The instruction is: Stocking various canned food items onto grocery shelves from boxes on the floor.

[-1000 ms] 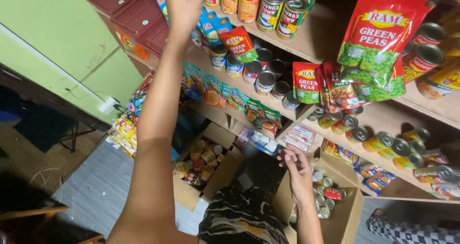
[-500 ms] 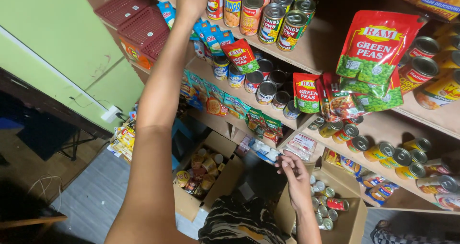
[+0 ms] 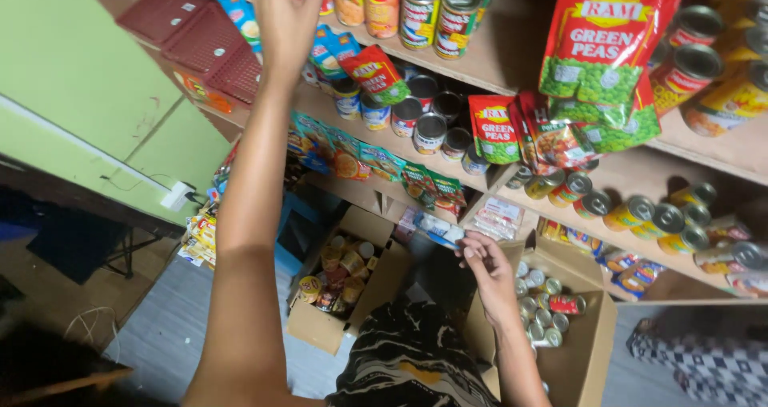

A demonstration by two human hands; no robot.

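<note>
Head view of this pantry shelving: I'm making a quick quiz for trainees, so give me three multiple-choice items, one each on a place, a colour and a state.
1. Where is the left hand?
A. raised at the top shelf
B. inside a box
C. on the floor

2. What colour is the wall on the left?
A. blue
B. green
C. white

3. How is the cardboard box of cans beside the right hand?
A. taped shut
B. crushed flat
C. open

Answers:
1 A, it reaches up among the upper cans.
2 B, the panel is light green.
3 C, flaps are spread and can tops show.
</note>
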